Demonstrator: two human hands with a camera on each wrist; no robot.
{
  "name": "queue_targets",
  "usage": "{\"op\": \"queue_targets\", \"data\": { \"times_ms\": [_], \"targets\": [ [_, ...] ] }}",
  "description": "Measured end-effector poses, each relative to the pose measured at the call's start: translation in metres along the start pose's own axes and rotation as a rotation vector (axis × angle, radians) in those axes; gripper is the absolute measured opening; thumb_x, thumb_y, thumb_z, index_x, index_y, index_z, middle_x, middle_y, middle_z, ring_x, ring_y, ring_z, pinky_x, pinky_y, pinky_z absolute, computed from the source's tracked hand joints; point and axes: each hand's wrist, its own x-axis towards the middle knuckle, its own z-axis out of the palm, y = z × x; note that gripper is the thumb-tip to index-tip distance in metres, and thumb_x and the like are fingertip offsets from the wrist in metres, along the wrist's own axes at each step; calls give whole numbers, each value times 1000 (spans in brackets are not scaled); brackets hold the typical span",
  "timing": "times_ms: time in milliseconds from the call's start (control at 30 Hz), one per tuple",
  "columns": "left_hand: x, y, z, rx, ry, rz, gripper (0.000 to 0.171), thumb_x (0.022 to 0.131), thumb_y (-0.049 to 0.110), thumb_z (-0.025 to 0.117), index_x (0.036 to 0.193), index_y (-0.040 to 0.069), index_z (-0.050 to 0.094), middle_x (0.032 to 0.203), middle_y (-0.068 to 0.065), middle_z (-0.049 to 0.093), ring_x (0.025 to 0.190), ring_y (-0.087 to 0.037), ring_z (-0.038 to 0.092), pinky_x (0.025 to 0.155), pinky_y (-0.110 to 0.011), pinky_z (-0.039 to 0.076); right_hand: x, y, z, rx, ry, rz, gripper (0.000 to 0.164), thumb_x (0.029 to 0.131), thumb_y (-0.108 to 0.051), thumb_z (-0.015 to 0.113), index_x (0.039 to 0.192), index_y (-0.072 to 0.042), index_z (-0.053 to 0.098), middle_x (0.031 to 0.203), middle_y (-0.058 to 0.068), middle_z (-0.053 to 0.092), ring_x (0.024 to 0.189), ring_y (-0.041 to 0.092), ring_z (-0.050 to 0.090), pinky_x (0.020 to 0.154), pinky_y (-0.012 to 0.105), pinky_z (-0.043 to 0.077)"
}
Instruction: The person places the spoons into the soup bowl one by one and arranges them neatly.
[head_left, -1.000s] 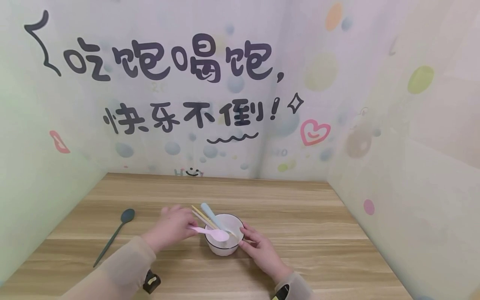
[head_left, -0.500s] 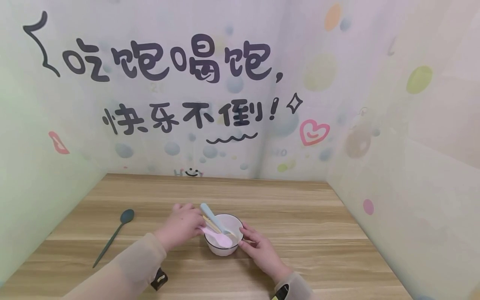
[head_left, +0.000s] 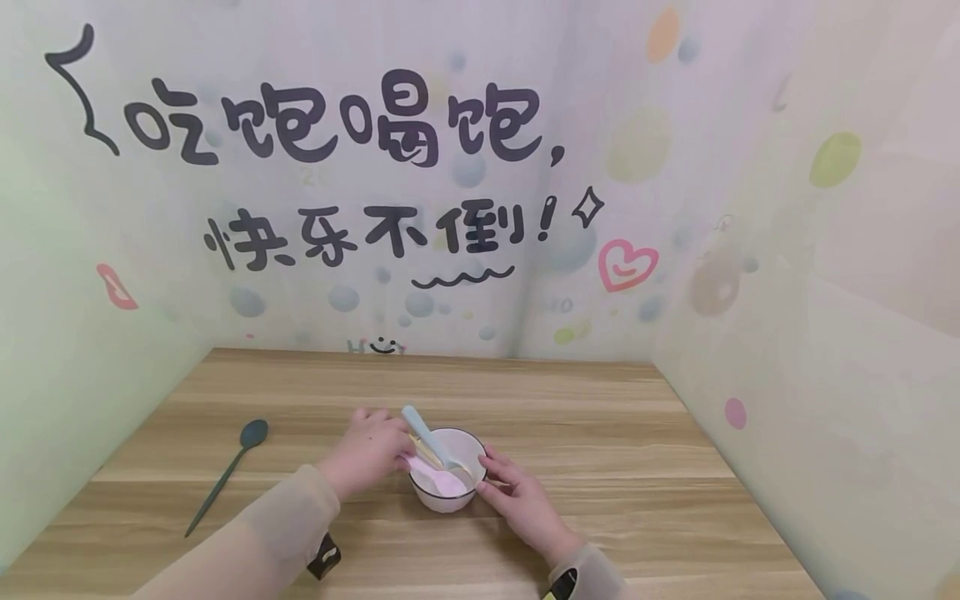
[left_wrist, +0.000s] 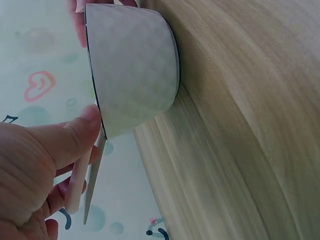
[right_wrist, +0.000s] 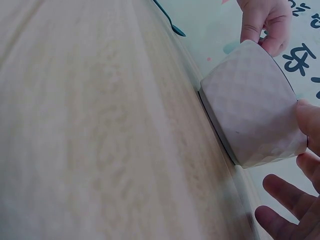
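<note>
A white bowl [head_left: 442, 503] with a dark rim stands upright on the wooden table. My left hand [head_left: 371, 450] pinches a pink spoon [head_left: 448, 484] by its handle at the bowl's left rim; the spoon's head lies inside the bowl. The left wrist view shows the left thumb [left_wrist: 82, 127] against that rim. On the opposite side, my right hand [head_left: 521, 504] holds the bowl's rim between thumb and fingers. A light-blue handle [head_left: 417, 423] leans out over the far rim, beside thin yellow utensils [head_left: 426, 452] partly hidden by my left hand.
A dark green spoon [head_left: 253, 433] lies on the table [head_left: 600, 467] to the left, its head pointing away. Printed walls [head_left: 480, 317] enclose the table at the back and on both sides. A black strap [head_left: 324, 557] shows below the left sleeve.
My left hand has moved right, towards the bowl, lowering the pink spoon from above the rim into it. During the last half second it barely shifts. The right hand stays on the bowl.
</note>
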Motion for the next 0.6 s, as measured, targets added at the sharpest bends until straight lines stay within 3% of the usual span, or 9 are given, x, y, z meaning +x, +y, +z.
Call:
{"op": "queue_targets", "data": {
  "times_ms": [300,600],
  "targets": [
    [1,-1,2,-55,-14,-23,18,67,28,82,82,20,75,92,7,66,84,-17,50,78,-45,32,0,0,0,-5,1,8,48,92,-24,66,132,1,55,149,11,40,133,31,41,93,30,47],
    [2,-3,1,-111,15,-62,17,67,24,82,77,18,70,88,8,64,87,-19,51,82,-48,31,0,-4,0,9,3,-2,46,92,-20,66,131,1,55,149,13,40,131,32,43,93,35,47]
  ]
}}
